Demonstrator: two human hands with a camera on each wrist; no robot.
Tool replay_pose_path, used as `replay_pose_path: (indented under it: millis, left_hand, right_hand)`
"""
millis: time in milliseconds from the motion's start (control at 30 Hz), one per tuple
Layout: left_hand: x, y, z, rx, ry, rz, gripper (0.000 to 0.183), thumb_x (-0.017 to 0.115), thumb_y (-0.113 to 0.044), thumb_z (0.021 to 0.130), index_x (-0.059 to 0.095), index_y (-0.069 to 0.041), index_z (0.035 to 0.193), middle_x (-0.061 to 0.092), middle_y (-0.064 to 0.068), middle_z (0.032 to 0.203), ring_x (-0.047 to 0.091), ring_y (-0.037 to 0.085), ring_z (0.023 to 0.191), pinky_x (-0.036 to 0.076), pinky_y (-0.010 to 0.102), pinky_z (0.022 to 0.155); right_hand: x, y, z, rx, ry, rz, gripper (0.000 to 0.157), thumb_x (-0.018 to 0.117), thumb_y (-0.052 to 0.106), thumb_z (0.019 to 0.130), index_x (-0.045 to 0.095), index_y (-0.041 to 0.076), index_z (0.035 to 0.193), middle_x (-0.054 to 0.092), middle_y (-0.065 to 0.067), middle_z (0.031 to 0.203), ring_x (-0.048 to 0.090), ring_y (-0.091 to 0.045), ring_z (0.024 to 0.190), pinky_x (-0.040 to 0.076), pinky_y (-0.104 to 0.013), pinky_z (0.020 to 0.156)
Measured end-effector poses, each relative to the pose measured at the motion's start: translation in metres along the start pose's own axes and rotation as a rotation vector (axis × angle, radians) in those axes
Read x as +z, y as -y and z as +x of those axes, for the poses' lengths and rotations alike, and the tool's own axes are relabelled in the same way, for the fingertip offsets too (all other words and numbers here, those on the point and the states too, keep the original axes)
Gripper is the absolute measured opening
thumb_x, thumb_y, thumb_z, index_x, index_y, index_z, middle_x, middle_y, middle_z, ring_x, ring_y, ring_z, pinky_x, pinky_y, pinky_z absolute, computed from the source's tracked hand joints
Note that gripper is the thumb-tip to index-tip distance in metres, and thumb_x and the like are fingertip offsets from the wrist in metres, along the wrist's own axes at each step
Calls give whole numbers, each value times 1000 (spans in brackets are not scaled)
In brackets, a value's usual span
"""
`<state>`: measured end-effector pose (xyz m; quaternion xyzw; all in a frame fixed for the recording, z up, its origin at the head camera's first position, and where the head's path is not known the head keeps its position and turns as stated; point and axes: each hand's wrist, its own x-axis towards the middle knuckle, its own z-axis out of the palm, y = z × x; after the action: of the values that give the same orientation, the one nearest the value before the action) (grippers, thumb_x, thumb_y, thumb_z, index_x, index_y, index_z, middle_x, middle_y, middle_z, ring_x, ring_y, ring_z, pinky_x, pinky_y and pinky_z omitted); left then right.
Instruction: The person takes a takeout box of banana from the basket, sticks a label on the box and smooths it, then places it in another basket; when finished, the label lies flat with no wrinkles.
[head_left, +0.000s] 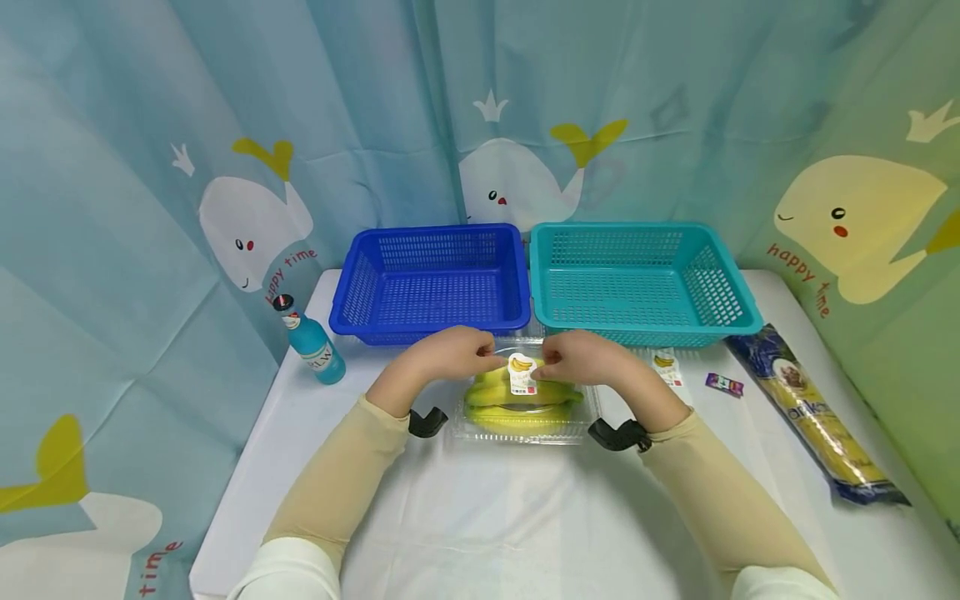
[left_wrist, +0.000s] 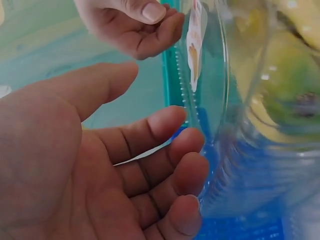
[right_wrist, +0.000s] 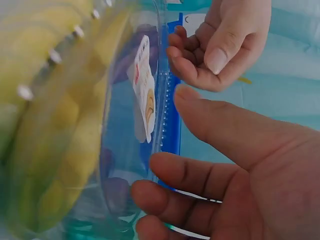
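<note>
A clear plastic clamshell box (head_left: 590, 417) with bananas (head_left: 517, 417) inside lies between my hands on the table. On its lid is a white label (head_left: 522, 375) with a banana picture. My left hand (head_left: 455, 353) is at the label's left, its fingers loosely bent, with nothing pinched between thumb and fingers (left_wrist: 170, 155). On the label's other side, my right hand (head_left: 588, 358) has its fingers (right_wrist: 155, 195) spread and bent close to the lid. Both hands' fingertips are at or near the lid; firm contact cannot be told.
Behind the box stand a blue basket (head_left: 337, 312) and a teal basket (head_left: 738, 312). A blue bottle (head_left: 318, 354) stands at left. Toward the right lie another banana label (head_left: 665, 368), a small purple packet (head_left: 724, 384) and a long yellow-and-navy package (head_left: 813, 417). Curtains surround the table (head_left: 510, 533).
</note>
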<state>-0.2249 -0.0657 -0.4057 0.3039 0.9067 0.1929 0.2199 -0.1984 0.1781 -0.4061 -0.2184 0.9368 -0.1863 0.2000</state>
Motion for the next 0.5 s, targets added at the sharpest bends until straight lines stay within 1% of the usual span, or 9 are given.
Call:
replay_pose_path:
  millis: [133, 267, 367, 467, 500]
  left_hand:
    - [-3, -6, 9, -5, 56, 32, 43, 54, -51, 98, 45, -18, 72, 38, -6, 64, 37, 11, 60, 35, 28, 58]
    - [-4, -12, 16, -14, 111, 64, 44, 56, -51, 97, 43, -19, 69, 34, -7, 61, 31, 10, 56, 31, 28, 55]
    - [-3, -16, 23, -25, 149, 89, 47, 59, -52, 95, 41, -20, 65, 30, -8, 57, 25, 10, 53, 27, 27, 52]
    - [-1, -20, 28, -24, 174, 142, 50, 63, -52, 92, 40, -19, 63, 29, -8, 56, 24, 9, 52, 25, 26, 50]
    - [0, -21, 29, -24, 176, 164, 50, 65, -52, 91, 41, -19, 63, 30, -8, 56, 25, 8, 52, 26, 25, 50]
  right_hand:
    - [-3, 1, 3, -16, 49, -12, 42, 68, 41, 92, 44, 16, 69, 35, 4, 63, 32, -12, 58, 29, -27, 55]
    - [-5, 3, 7, -10, 88, -17, 45, 68, 44, 92, 41, 17, 68, 32, 5, 62, 29, -11, 57, 27, -27, 54]
    - [-5, 3, 10, 5, 109, -29, 46, 69, 45, 90, 41, 17, 67, 31, 6, 61, 28, -11, 56, 27, -27, 54]
    - [-4, 2, 14, 4, 124, -66, 47, 71, 48, 88, 41, 18, 66, 31, 7, 60, 28, -10, 55, 26, -27, 54]
    - [-3, 2, 14, 2, 127, -81, 47, 71, 48, 87, 42, 19, 66, 32, 7, 60, 29, -10, 55, 26, -27, 54]
